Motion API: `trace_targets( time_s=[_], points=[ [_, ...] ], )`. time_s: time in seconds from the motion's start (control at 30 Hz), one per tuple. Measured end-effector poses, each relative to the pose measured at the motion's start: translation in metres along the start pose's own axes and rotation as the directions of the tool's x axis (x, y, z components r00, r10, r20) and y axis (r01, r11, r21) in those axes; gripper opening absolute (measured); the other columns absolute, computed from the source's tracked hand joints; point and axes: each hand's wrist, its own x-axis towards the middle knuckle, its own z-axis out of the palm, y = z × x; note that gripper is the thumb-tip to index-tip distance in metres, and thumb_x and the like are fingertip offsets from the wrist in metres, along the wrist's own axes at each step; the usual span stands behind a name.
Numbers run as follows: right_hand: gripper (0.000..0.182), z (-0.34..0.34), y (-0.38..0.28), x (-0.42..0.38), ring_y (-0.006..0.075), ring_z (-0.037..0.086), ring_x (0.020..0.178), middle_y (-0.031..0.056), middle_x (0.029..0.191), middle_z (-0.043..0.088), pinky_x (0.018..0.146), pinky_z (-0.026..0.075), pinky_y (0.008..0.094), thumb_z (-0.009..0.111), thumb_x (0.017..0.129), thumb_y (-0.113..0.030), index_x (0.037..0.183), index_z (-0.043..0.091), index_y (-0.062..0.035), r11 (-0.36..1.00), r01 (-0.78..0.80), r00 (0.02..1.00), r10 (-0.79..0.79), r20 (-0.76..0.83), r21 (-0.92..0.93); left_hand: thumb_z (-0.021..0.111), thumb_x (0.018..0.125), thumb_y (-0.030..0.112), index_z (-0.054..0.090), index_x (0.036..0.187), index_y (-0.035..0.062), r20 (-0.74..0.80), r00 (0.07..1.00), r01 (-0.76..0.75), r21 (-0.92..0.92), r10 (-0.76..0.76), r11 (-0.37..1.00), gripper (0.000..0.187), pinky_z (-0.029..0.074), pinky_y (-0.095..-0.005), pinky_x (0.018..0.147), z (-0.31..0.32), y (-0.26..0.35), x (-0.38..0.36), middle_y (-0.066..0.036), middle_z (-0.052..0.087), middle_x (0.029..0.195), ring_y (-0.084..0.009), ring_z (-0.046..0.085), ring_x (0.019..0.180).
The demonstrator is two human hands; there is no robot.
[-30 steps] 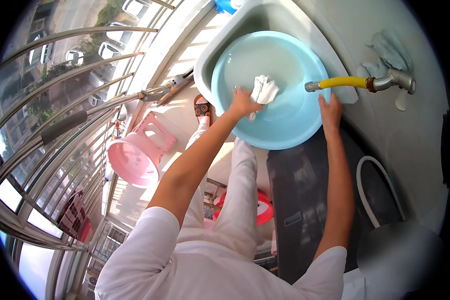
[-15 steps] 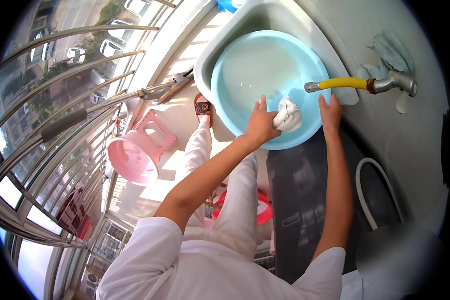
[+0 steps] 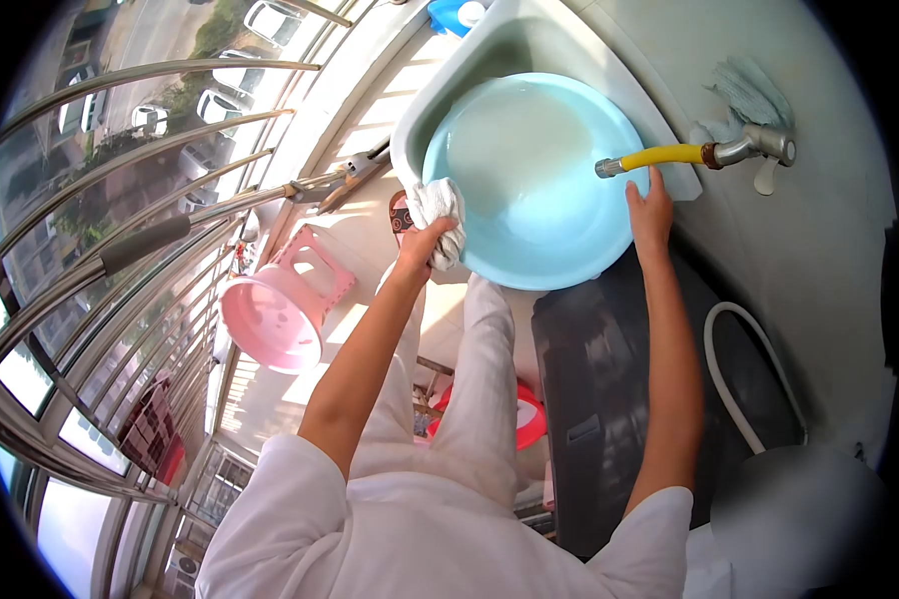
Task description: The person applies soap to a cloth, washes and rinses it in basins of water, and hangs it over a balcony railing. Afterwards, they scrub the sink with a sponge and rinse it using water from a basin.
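Note:
A light blue basin (image 3: pixel 569 240) holding cloudy water rests in the pale sink (image 3: pixel 410 130). My left hand (image 3: pixel 425 245) is closed around a bunched white cloth (image 3: pixel 438 210) at the basin's left rim. Over on the right side, my right hand (image 3: pixel 650 215) grips the basin's rim, with the thumb toward the inside and fingers outside. A yellow hose (image 3: pixel 664 158) on the metal tap (image 3: pixel 759 146) ends just above that rim, close to my right fingertips. No water is seen running from it.
A grey cloth (image 3: pixel 749 95) lies behind the tap. Below the sink's right side is a dark panel (image 3: pixel 609 379), beside a white hose (image 3: pixel 729 394). A pink basin (image 3: pixel 270 324) and pink stool (image 3: pixel 335 275) stand left, near metal railings (image 3: pixel 160 235). A red basin (image 3: pixel 531 419) sits between my legs.
My left hand has carried the white cloth left, from above the water to the basin's left rim. My right hand has shifted slightly up and left in view, staying at the right rim.

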Motion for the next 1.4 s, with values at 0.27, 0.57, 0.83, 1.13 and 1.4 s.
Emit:
trace_targets(
  time_s=[0.27, 0.57, 0.83, 1.13, 1.4],
  points=[
    [0.042, -0.027, 0.010, -0.003, 0.0426, 0.059, 0.095, 0.0278, 0.099, 0.062, 0.085, 0.046, 0.0436, 0.059, 0.076, -0.018, 0.110, 0.054, 0.0054, 0.985, -0.098, 0.984, 0.118, 0.137, -0.142, 0.072, 0.074, 0.015, 0.056, 0.110, -0.0043, 0.078, 0.995, -0.062, 0.070, 0.056, 0.996, 0.044, 0.051, -0.0298, 0.074, -0.001, 0.021, -0.024, -0.008, 0.064, 0.096, -0.0181, 0.063, 0.084],
    [0.036, -0.049, 0.061, -0.001, 0.0257, 0.057, 0.062, 0.0157, 0.076, 0.059, 0.048, 0.043, 0.0412, 0.060, 0.076, -0.024, 0.095, 0.057, 0.0066, 0.908, -0.336, 0.812, 0.414, 0.410, -0.252, 0.069, 0.079, 0.019, 0.052, 0.114, -0.0022, 0.179, 0.983, 0.055, -0.035, -0.047, 0.998, 0.044, 0.054, -0.0345, 0.070, 0.007, 0.050, -0.056, -0.011, 0.063, 0.092, -0.0226, 0.064, 0.080],
    [0.029, -0.111, 0.016, 0.012, 0.0226, 0.052, 0.048, 0.0134, 0.062, 0.054, 0.039, 0.038, 0.0368, 0.062, 0.073, -0.021, 0.084, 0.058, 0.0065, 0.779, -0.329, 0.583, 0.612, 0.534, -0.533, 0.064, 0.084, 0.017, 0.050, 0.112, -0.0037, 0.274, 0.961, 0.097, -0.200, -0.040, 0.975, 0.037, 0.055, -0.0431, 0.081, 0.066, 0.105, -0.126, -0.017, 0.061, 0.096, -0.0293, 0.063, 0.085],
    [0.030, -0.108, 0.024, -0.024, 0.0229, 0.057, 0.051, 0.0162, 0.066, 0.058, 0.041, 0.042, 0.0347, 0.059, 0.071, -0.020, 0.085, 0.060, 0.0059, 0.756, -0.284, 0.418, 0.651, 0.633, -0.590, 0.064, 0.085, 0.014, 0.045, 0.121, -0.0027, 0.183, 0.981, 0.109, -0.209, -0.070, 0.972, 0.043, 0.054, -0.0444, 0.081, 0.052, 0.091, -0.171, -0.017, 0.059, 0.102, -0.0302, 0.062, 0.089],
    [0.045, -0.070, 0.027, -0.099, 0.0412, 0.060, 0.092, 0.0277, 0.097, 0.062, 0.081, 0.047, 0.0430, 0.059, 0.082, -0.024, 0.116, 0.051, 0.0050, 0.976, -0.215, 0.957, 0.219, 0.190, -0.043, 0.072, 0.078, 0.012, 0.052, 0.116, -0.0063, 0.131, 0.983, 0.125, 0.010, -0.125, 0.992, 0.046, 0.054, -0.0354, 0.073, -0.017, 0.062, -0.150, -0.014, 0.063, 0.102, -0.0238, 0.064, 0.087]
  ],
)
